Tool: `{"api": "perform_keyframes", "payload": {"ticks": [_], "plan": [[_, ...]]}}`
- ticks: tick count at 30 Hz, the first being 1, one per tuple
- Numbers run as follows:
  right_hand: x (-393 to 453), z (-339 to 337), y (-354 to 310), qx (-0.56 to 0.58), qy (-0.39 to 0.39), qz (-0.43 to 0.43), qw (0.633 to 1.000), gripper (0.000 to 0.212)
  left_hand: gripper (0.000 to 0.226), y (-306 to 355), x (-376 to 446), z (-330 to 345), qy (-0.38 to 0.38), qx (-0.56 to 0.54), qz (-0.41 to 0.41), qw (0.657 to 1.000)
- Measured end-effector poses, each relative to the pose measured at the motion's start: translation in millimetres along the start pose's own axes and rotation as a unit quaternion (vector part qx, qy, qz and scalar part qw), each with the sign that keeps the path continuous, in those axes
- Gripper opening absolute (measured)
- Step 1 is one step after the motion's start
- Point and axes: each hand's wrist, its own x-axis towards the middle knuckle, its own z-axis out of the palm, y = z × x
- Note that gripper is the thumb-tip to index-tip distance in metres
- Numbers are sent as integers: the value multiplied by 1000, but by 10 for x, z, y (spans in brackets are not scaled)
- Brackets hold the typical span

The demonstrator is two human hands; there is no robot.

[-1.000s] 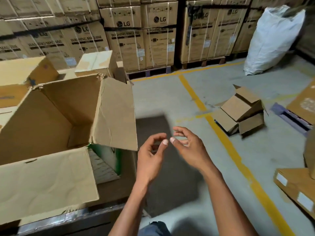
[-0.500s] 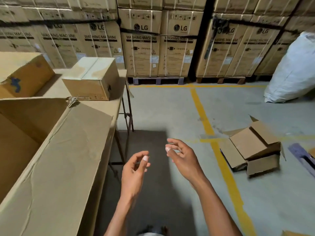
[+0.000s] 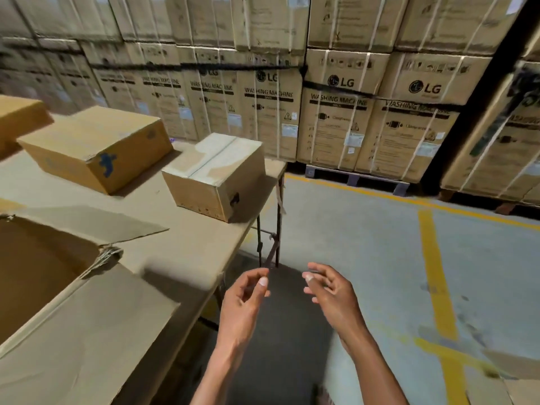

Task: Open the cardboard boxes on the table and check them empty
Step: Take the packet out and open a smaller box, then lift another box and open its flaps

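Bare and holding nothing, the left hand (image 3: 244, 299) and right hand (image 3: 330, 290) float off the worktop (image 3: 187, 247) edge, each grip loosely curled and apart from the other. Four cardboard boxes show on the worktop: the open box (image 3: 58, 302) nearest, cut off at the frame's left and bottom so its inside is mostly hidden; a small taped box (image 3: 214, 176) near the far corner; a larger shut box (image 3: 93, 147) behind; and a fourth box (image 3: 17, 118) cropped at the left edge. Blurred washing-machine cartons (image 3: 336, 112) line the back.

tan closed box (image 3: 216, 173) with pale tape; brown box (image 3: 96, 147) smudged blue; yellow floor lines (image 3: 435, 276).
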Motion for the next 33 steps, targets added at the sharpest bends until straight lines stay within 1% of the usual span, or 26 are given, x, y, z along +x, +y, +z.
{"api": "perform_keyframes", "payload": {"ticks": [2,5,7,9,10,12,14,16,19,22,24,26,29,31,33], "plan": [[417,-71,-103,-13,-38,1,999,19,32,31,257,133,47,-13,-20,999],[1054,-142,-302,-29,-83,-7,996,18,25,95,646,292,111,-29,-52,992],[1461,-131,-404,-41,-112,-9,993,18,31,102,882,352,158,-25,-59,985],[1812,-51,-445,-48,-123,-4,991,17,37,84,1080,358,196,-6,-55,979],[1959,7,-456,-55,-124,-4,991,16,32,82,1163,359,214,0,-55,975],[2243,147,-508,-65,-139,-7,988,14,14,103,1332,348,248,9,-57,967],[2552,314,-543,-74,-171,-10,983,13,14,75,1556,289,283,21,-70,956],[2859,508,-596,-86,-199,-25,976,14,15,35,1810,191,320,28,-78,944],[3335,804,-731,-108,-226,-56,966,17,19,55,2292,11,360,44,-62,930],[3769,1017,-902,-130,-263,-112,949,19,27,144,2804,-123,409,41,-49,910],[4055,1151,-1043,-124,-249,-140,950,19,33,217,3124,-195,425,58,-40,902],[4347,1282,-1132,-126,-231,-171,950,18,38,231,3398,-274,429,80,-53,898],[4681,1413,-1227,-177,-199,-234,935,16,49,212,3629,-353,439,87,-88,890],[4900,1505,-1345,-230,-159,-272,921,16,51,222,3750,-408,445,72,-111,885],[5213,1592,-1433,-298,-125,-274,906,21,53,185,3837,-433,455,66,-130,878]]}}
